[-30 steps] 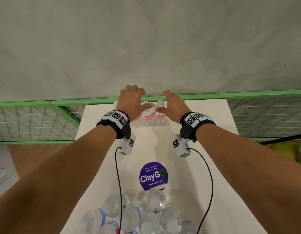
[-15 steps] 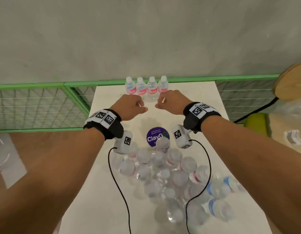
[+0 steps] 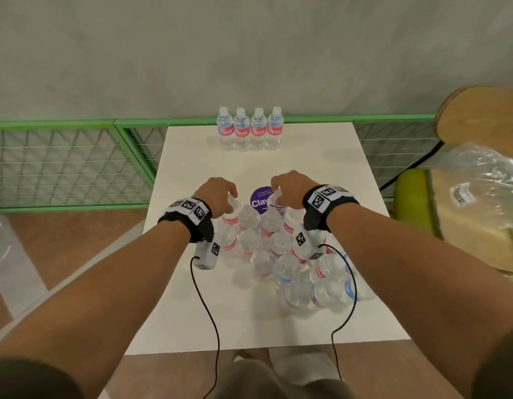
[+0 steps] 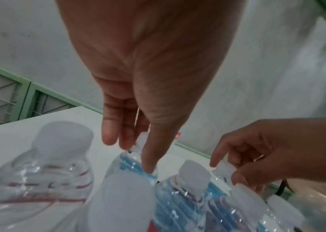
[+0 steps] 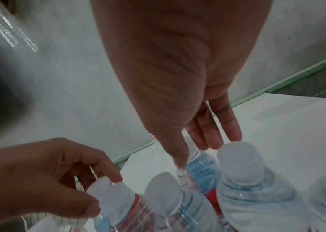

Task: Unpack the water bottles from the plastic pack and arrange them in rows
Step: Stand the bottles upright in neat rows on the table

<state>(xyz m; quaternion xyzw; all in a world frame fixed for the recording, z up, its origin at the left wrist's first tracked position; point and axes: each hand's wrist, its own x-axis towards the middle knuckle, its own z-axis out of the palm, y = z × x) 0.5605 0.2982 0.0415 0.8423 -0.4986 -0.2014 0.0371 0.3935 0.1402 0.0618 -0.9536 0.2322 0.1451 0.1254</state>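
A row of several upright water bottles [image 3: 250, 129] with red labels stands at the far edge of the white table [image 3: 350, 180]. A loose cluster of unpacked bottles [image 3: 281, 254] fills the table's middle. My left hand [image 3: 229, 197] pinches the cap of the cluster's far-left bottle [image 3: 230, 218]; the left wrist view shows its fingers [image 4: 109, 133] curled round that cap [image 4: 143, 138]. My right hand [image 3: 275, 191] pinches the cap of a bottle [image 3: 278, 204] at the cluster's far right; the left wrist view shows that cap [image 4: 224, 170] between thumb and fingers.
A purple round sticker [image 3: 258, 198] lies on the table between my hands. Crumpled clear plastic wrap [image 3: 479, 191] rests on a wooden chair [image 3: 485, 116] to the right. A green wire fence [image 3: 62, 156] runs behind and to the left. Wrist cables [image 3: 209, 312] hang over the table.
Both hands have drawn back from the far row to the cluster and now pinch bottle caps. The head view has tipped down, showing the whole table.
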